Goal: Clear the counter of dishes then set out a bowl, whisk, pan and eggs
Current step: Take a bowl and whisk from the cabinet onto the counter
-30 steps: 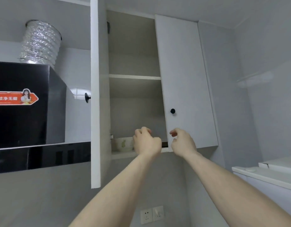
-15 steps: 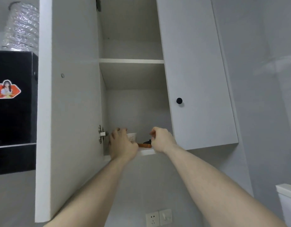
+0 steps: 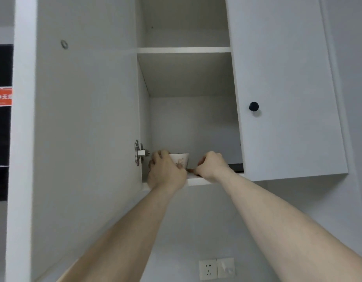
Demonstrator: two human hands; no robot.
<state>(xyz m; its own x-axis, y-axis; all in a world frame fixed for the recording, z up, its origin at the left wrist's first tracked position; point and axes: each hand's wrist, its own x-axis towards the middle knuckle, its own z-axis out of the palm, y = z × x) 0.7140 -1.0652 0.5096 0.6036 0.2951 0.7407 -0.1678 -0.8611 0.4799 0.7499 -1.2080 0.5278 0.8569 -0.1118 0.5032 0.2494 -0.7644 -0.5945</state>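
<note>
head view, looking up into a white wall cabinet (image 3: 188,119) with its left door (image 3: 84,119) swung wide open and the right door (image 3: 286,88) closed, black knob (image 3: 253,106) on it. both arms reach up to the bottom shelf (image 3: 198,181). the left hand (image 3: 166,173) is wrapped around the left side of a small white bowl (image 3: 181,160) with a faint floral print, fingers curled over its rim, so it's clamped on the bowl, which sits at the front left of that bottom shelf. the right hand (image 3: 211,165) is just beside the bowl on its right, fingers curled in at the shelf edge next to something small and orange-ish (image 3: 190,170), can't tell whether it's actually gripping anything. a dark object (image 3: 236,167) pokes out behind the closed door. the upper shelf (image 3: 184,50) looks bare. wall sockets (image 3: 216,268) sit below, and a black range hood (image 3: 2,119) with a red sticker shows at far left.
</note>
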